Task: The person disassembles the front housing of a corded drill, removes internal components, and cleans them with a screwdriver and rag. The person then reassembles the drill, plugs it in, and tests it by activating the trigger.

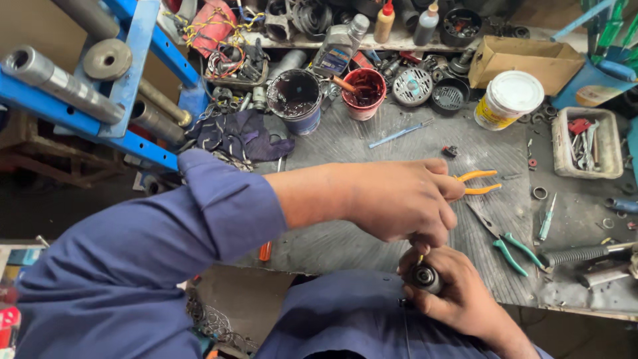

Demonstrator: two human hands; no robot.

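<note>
Blue work sleeves fill the lower foreground, and just beyond them the right hand [458,296] cradles a small round metal part [425,278] against the lap, below the near edge of the bench [399,143]. Its grip is closed around the part's body, fingers wrapped under and thumb across the side, leaving the dark open face upward. The left hand [399,199] reaches across from the left and pinches a thin yellowish piece [420,258] at that open face; this grip is nearly shut, fingertips together, and what exactly it holds is too small to identify. Judged from its look, the round part is rigid, dense for its size and probably oily, so it is likely to slip: hold it by the cylindrical outer wall, not by the open end. The thin piece looks light and easily bent or dropped; a fingertip pinch near its lower end suits it. On the ribbed bench behind the hands lie orange-handled pliers [478,181], green-handled pliers [508,246] and a small green screwdriver [546,218]. Farther back stand a red cup [364,93] of dark fluid, a dark-stained tin [296,100] and a white-lidded tub [508,100].
</note>
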